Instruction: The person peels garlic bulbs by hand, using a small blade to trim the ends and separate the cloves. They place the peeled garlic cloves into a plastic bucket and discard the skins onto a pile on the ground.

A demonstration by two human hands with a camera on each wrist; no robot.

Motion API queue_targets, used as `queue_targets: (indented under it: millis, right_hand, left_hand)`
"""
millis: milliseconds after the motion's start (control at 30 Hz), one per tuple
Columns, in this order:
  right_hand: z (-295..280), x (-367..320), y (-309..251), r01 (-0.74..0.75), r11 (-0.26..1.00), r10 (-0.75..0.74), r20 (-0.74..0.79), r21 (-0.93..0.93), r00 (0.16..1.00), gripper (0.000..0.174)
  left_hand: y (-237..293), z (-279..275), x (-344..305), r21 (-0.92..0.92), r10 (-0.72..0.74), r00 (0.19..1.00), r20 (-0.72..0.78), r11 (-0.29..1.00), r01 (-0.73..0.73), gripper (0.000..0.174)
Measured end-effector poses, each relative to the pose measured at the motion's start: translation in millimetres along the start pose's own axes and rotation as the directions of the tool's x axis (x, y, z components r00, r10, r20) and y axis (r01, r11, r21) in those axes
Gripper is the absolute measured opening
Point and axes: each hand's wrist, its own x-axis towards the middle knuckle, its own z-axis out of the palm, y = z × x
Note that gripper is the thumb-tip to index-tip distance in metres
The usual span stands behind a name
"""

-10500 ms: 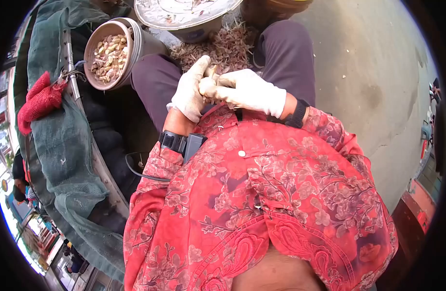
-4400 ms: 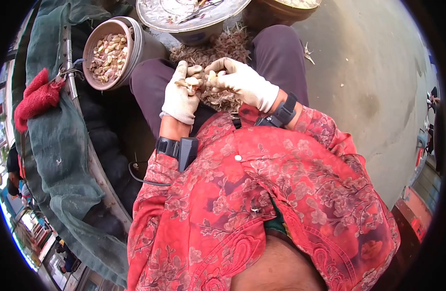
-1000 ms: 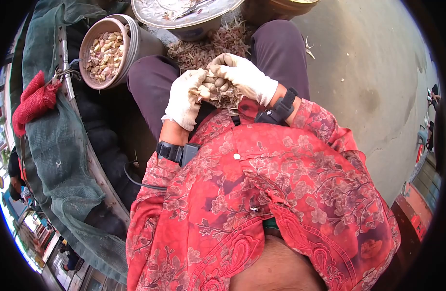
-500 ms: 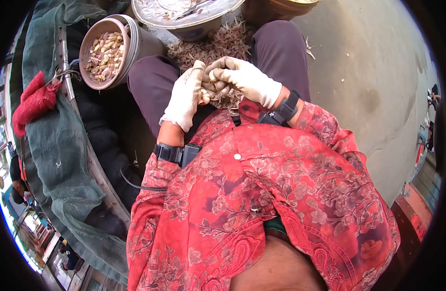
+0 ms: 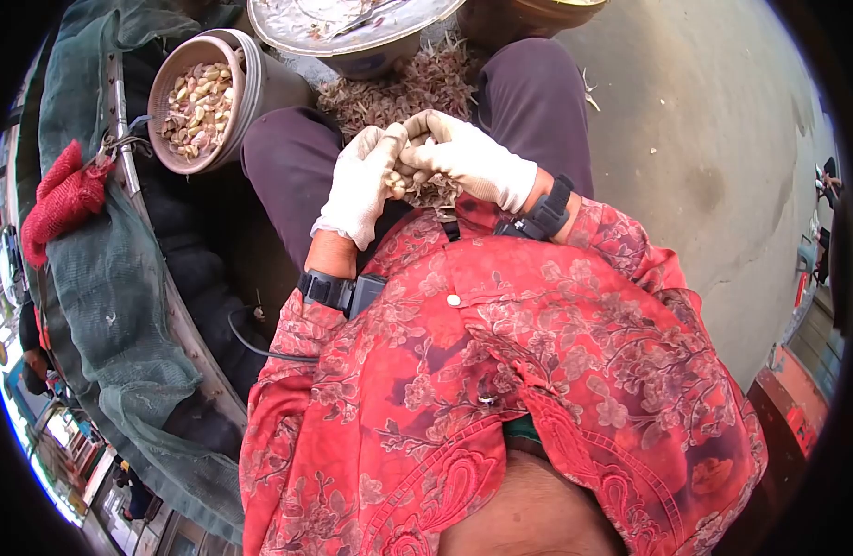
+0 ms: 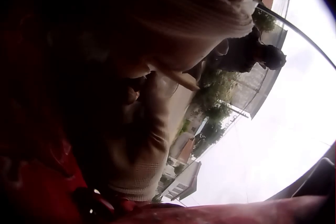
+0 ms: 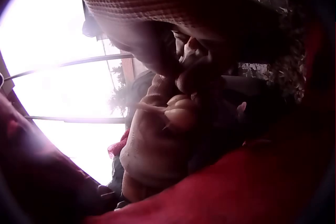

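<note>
My two hands, in white work gloves with soiled fingers, meet between the knees. The left hand (image 5: 357,190) holds peeled-looking garlic cloves (image 5: 397,184) against its palm; the right wrist view shows these pale cloves (image 7: 181,115) close up, below the fingertips. Its thumb and fingertips touch those of the right hand (image 5: 477,165). The right hand is curled, pinching a small whitish garlic piece (image 7: 191,50) that its fingers mostly hide. In the left wrist view both gloves are in deep shadow.
A heap of garlic skins (image 5: 403,93) covers the ground between the knees. To the left, a tilted bucket (image 5: 237,111) holds many cloves. A wide basin (image 5: 352,37) with skins and a metal tool stands ahead, beside a brown tub (image 5: 528,20). Green netting (image 5: 120,306) drapes a rail at left.
A rounder, whole-looking garlic bulb was in the hands at first; later the hands stood apart with loose cloves. In the last half second the fingertips have come together again.
</note>
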Motion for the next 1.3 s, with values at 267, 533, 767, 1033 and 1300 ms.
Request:
queue_targets:
  millis: [267,533,767,1033,1300]
  right_hand:
    - [-0.8,2.8,-9.9,-0.032,0.993,0.034,-0.013,0.115,0.999,0.029]
    - [-8.7,11.2,-10.0,-0.152,0.738,0.166,0.042,0.657,0.985,0.015]
    - [-10.7,15.6,-7.3,-0.079,0.742,0.113,-0.008,0.665,0.994,0.017]
    - [-25.7,31.9,9.6,-0.2,0.615,0.022,0.237,0.762,0.971,0.033]
    - [-5.7,30.3,-3.6,-0.214,0.647,0.115,0.184,0.732,0.976,0.044]
  left_hand:
    - [1.5,-10.7,0.6,-0.218,0.015,0.998,0.056,0.976,-0.002,0.022]
    - [5.8,-9.6,-6.4,-0.106,0.045,0.995,-0.089,0.993,-0.054,0.018]
    - [7.1,-1.8,-17.0,0.087,0.17,0.972,-0.164,0.984,-0.157,0.014]
    - [2.2,-2.2,-7.0,0.631,0.632,0.738,0.237,0.478,-0.611,0.03]
    - [-2.4,-3.1,0.2,0.758,0.569,0.772,0.283,0.36,-0.543,0.042]
